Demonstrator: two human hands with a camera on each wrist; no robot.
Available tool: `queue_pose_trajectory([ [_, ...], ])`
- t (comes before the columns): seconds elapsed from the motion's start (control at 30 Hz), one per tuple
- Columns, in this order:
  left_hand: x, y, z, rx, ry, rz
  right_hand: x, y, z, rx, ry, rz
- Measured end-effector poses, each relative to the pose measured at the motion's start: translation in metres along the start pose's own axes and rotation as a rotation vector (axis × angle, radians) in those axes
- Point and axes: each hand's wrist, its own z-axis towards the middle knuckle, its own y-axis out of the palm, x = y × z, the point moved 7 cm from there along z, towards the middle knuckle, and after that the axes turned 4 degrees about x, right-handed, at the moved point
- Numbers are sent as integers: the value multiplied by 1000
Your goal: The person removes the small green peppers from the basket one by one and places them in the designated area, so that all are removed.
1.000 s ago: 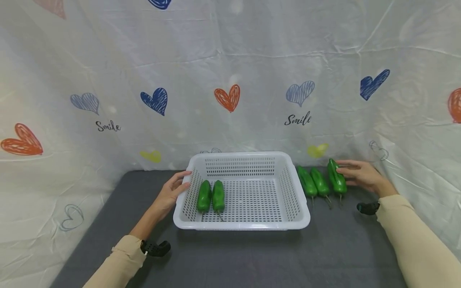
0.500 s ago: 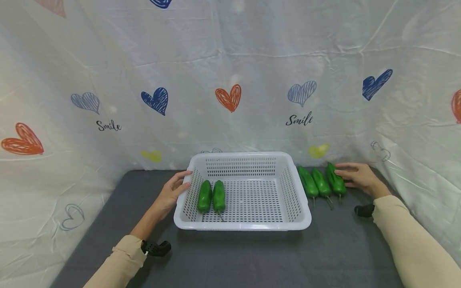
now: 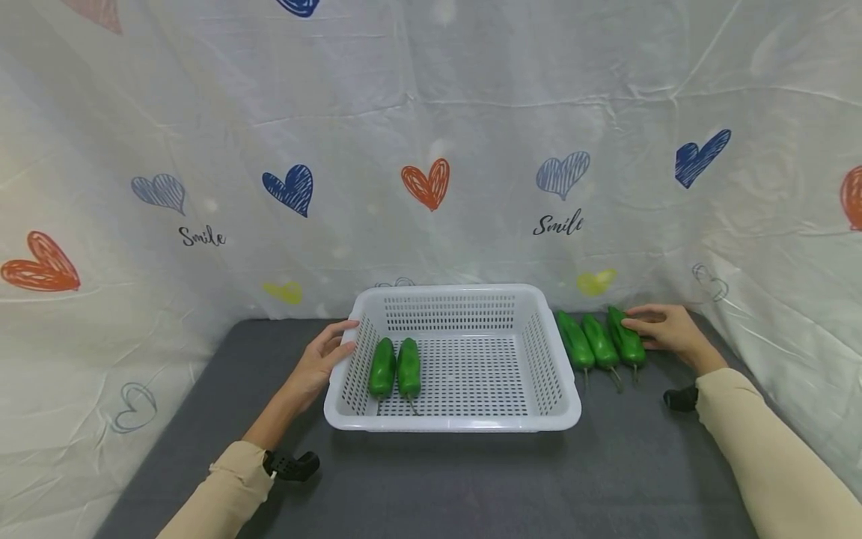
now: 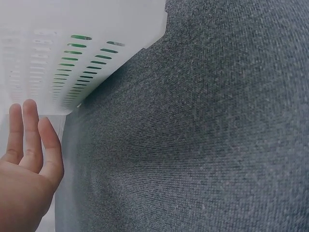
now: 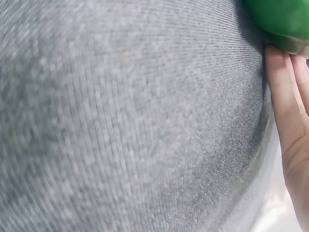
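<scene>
A white perforated plastic basket (image 3: 453, 424) stands on the dark table with two green chili peppers (image 3: 381, 368) lying side by side inside. My left hand (image 3: 318, 365) touches the basket's left rim; its fingers reach straight up along the slotted outer wall in the left wrist view. To the right of the basket, three more green chili peppers lie in a row, stems toward me. My right hand (image 3: 670, 332) holds the rightmost chili pepper (image 3: 626, 340) from its right side, a fingertip over it. In the right wrist view, other fingers (image 5: 280, 72) meet its underside at the cloth.
The other two peppers of the row, a left one (image 3: 575, 340) and a middle one (image 3: 599, 340), lie close by the basket's right wall. A pale curtain (image 3: 431, 247) printed with hearts hangs behind the grey table cloth (image 3: 458, 486). Both wrists carry black straps.
My right hand has moved the rightmost pepper slightly left and toward me, closer to the middle one. The left hand and basket have stayed put.
</scene>
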Motion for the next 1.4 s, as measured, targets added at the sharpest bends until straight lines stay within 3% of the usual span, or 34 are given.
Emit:
queue_pose_trajectory([
  [0.5, 0, 0, 1, -1, 9, -2, -17, -6, -9, -25, -25, -115],
  [0.83, 2, 0, 3, 4, -6, -5, -37, -9, -15, 37, -140, -158],
  [1.13, 0, 0, 3, 4, -9, -11, -69, -5, -22, 89, -156, -81],
  [1.4, -4, 0, 1, 7, -9, -8, -113, 12, -27, 68, -251, 133],
])
